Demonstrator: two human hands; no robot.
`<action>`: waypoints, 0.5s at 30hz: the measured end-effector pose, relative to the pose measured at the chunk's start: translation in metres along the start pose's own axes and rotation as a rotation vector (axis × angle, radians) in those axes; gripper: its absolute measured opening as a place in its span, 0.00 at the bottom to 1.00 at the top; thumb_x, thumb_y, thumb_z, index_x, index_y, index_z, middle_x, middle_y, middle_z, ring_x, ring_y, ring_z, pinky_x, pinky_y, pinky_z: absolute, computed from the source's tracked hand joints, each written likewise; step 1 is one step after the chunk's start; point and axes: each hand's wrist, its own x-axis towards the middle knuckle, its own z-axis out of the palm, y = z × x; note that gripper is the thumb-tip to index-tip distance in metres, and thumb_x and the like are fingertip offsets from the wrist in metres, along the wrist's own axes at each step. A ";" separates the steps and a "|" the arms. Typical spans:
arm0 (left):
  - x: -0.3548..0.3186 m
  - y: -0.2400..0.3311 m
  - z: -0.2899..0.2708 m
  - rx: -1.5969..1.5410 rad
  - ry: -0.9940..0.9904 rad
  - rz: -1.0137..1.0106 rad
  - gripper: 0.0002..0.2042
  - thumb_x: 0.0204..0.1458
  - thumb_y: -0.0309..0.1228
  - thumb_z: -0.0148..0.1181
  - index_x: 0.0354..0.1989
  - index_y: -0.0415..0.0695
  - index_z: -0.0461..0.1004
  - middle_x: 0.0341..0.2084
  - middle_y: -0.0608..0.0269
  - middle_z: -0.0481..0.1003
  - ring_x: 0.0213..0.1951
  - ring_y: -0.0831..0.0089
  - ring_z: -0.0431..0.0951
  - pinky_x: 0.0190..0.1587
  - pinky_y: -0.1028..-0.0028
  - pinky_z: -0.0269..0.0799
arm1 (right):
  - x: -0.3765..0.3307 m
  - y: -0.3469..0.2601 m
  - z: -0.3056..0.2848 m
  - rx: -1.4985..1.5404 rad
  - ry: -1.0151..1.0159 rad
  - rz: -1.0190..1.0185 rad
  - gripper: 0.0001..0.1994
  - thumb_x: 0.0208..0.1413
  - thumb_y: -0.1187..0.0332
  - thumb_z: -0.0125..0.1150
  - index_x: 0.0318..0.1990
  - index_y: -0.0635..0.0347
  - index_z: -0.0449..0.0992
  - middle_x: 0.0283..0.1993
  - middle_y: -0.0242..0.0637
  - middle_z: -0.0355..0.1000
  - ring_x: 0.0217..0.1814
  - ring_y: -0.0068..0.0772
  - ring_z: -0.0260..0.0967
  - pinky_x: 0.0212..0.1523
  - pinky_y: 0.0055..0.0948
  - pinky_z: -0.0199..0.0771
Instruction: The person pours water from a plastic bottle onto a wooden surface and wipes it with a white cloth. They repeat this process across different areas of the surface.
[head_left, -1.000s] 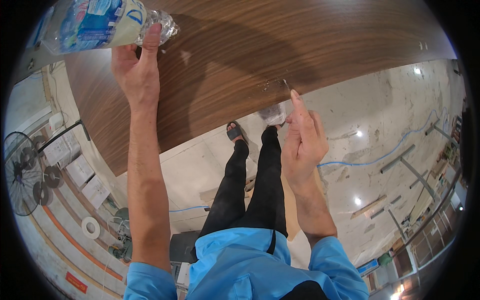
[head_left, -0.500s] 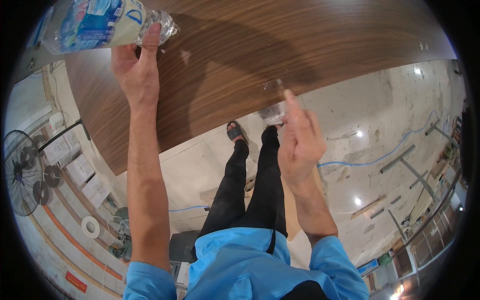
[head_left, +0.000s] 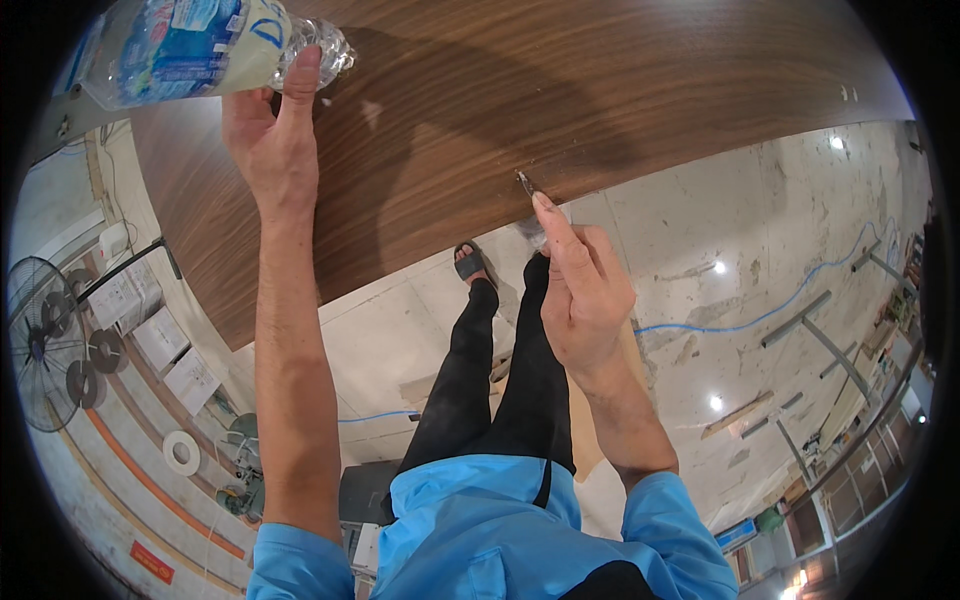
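A clear plastic bottle [head_left: 170, 60] with a blue label and a cream band lies tilted on its side at the far left. My left hand [head_left: 275, 130] is closed around its narrower end, thumb on top. My right hand [head_left: 590, 285] is closed in a pinch on a thin, pointed tool [head_left: 530, 186], its index finger stretched along it. The tip meets the brown wood-grain board [head_left: 400, 190] close to its near edge. What kind of tool it is does not show. A translucent, blurred thing [head_left: 530, 235] appears beside the right fingers; I cannot tell whether they hold it.
Below the board's near edge are my legs [head_left: 450, 370] and a sandalled foot [head_left: 468, 262]. A black fan [head_left: 45, 345] and a white tape roll [head_left: 181, 453] are at left. A blue hose [head_left: 740, 325] and metal bars [head_left: 797, 318] lie on the floor at right.
My right hand has shifted a little left and the tool's tip now rests among small pale specks on the board. The left hand and bottle stay in place.
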 end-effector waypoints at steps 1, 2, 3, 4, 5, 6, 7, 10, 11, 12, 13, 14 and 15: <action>0.000 0.000 0.000 0.003 -0.002 0.012 0.24 0.61 0.36 0.70 0.61 0.37 0.72 0.56 0.60 0.76 0.56 0.72 0.74 0.62 0.69 0.67 | -0.001 0.000 0.000 0.028 -0.034 -0.056 0.24 0.59 0.86 0.55 0.63 0.62 0.78 0.34 0.43 0.74 0.31 0.30 0.71 0.34 0.25 0.74; 0.000 -0.001 0.001 -0.007 0.002 0.012 0.24 0.61 0.36 0.70 0.61 0.37 0.72 0.55 0.60 0.76 0.56 0.72 0.75 0.62 0.69 0.68 | -0.002 -0.001 -0.001 0.004 0.040 0.005 0.24 0.59 0.86 0.54 0.63 0.61 0.78 0.34 0.43 0.74 0.32 0.30 0.71 0.34 0.25 0.74; 0.001 -0.001 0.001 -0.007 0.002 0.023 0.24 0.61 0.36 0.70 0.61 0.37 0.72 0.54 0.60 0.77 0.55 0.72 0.75 0.61 0.70 0.68 | -0.003 -0.001 -0.001 -0.014 0.082 0.023 0.24 0.59 0.86 0.54 0.62 0.61 0.78 0.35 0.43 0.74 0.32 0.31 0.71 0.34 0.25 0.74; 0.001 -0.001 0.001 0.004 0.003 0.046 0.24 0.61 0.36 0.70 0.61 0.37 0.72 0.54 0.60 0.77 0.55 0.73 0.75 0.61 0.70 0.68 | -0.004 -0.001 -0.002 -0.048 0.120 0.127 0.25 0.58 0.87 0.54 0.62 0.61 0.79 0.35 0.43 0.74 0.32 0.31 0.72 0.34 0.25 0.74; 0.001 -0.002 0.001 -0.019 0.006 0.035 0.24 0.61 0.36 0.70 0.61 0.37 0.72 0.54 0.61 0.77 0.55 0.73 0.75 0.61 0.70 0.69 | -0.005 0.000 -0.002 -0.029 0.077 0.028 0.27 0.55 0.88 0.55 0.63 0.60 0.78 0.35 0.42 0.73 0.32 0.32 0.71 0.34 0.26 0.74; 0.001 -0.002 0.001 -0.034 0.007 0.035 0.24 0.61 0.36 0.70 0.60 0.37 0.72 0.54 0.61 0.77 0.54 0.73 0.75 0.61 0.71 0.69 | -0.005 0.000 -0.003 -0.029 0.033 0.017 0.29 0.53 0.89 0.56 0.63 0.59 0.78 0.35 0.41 0.72 0.32 0.34 0.70 0.33 0.26 0.73; 0.002 -0.002 0.001 -0.037 0.004 0.037 0.24 0.61 0.36 0.70 0.60 0.37 0.72 0.53 0.61 0.77 0.54 0.73 0.75 0.60 0.71 0.69 | -0.006 0.001 -0.003 -0.025 -0.004 -0.021 0.31 0.50 0.89 0.57 0.64 0.58 0.78 0.35 0.40 0.71 0.32 0.35 0.70 0.33 0.26 0.73; 0.001 -0.003 0.001 -0.027 0.008 0.049 0.23 0.61 0.36 0.70 0.60 0.37 0.73 0.53 0.61 0.77 0.54 0.73 0.75 0.60 0.71 0.69 | -0.006 0.003 -0.002 0.015 0.062 -0.062 0.32 0.49 0.90 0.56 0.64 0.58 0.78 0.34 0.41 0.71 0.31 0.35 0.70 0.32 0.26 0.73; 0.001 -0.003 0.001 -0.025 0.013 0.038 0.23 0.61 0.36 0.70 0.60 0.37 0.73 0.53 0.61 0.77 0.54 0.73 0.75 0.60 0.71 0.69 | -0.007 0.003 -0.003 0.000 0.066 0.001 0.32 0.48 0.90 0.56 0.64 0.58 0.78 0.34 0.41 0.71 0.31 0.35 0.70 0.31 0.26 0.72; 0.002 -0.003 0.001 -0.012 0.017 0.037 0.23 0.61 0.36 0.70 0.60 0.37 0.73 0.53 0.61 0.77 0.54 0.73 0.75 0.60 0.71 0.69 | -0.006 0.003 -0.002 0.012 0.101 -0.007 0.33 0.48 0.90 0.56 0.64 0.58 0.78 0.34 0.41 0.71 0.30 0.35 0.69 0.31 0.26 0.72; 0.001 -0.004 0.001 0.001 0.021 0.033 0.23 0.61 0.36 0.70 0.60 0.37 0.73 0.53 0.62 0.77 0.54 0.73 0.75 0.60 0.71 0.69 | -0.007 0.003 -0.002 0.000 0.108 0.071 0.33 0.48 0.90 0.56 0.64 0.58 0.78 0.34 0.41 0.70 0.30 0.34 0.69 0.31 0.26 0.72; 0.002 -0.004 0.001 -0.019 0.022 0.033 0.23 0.61 0.36 0.71 0.59 0.37 0.73 0.53 0.61 0.77 0.54 0.73 0.75 0.60 0.71 0.69 | -0.007 0.004 -0.002 0.021 0.100 -0.021 0.33 0.48 0.90 0.55 0.64 0.58 0.78 0.34 0.41 0.70 0.30 0.34 0.69 0.30 0.26 0.71; 0.002 -0.005 0.001 -0.040 0.022 0.033 0.23 0.60 0.37 0.71 0.59 0.37 0.73 0.53 0.61 0.77 0.54 0.73 0.75 0.60 0.71 0.69 | -0.007 0.003 -0.002 0.020 0.065 -0.030 0.33 0.48 0.90 0.55 0.64 0.58 0.78 0.34 0.41 0.70 0.30 0.33 0.69 0.30 0.25 0.71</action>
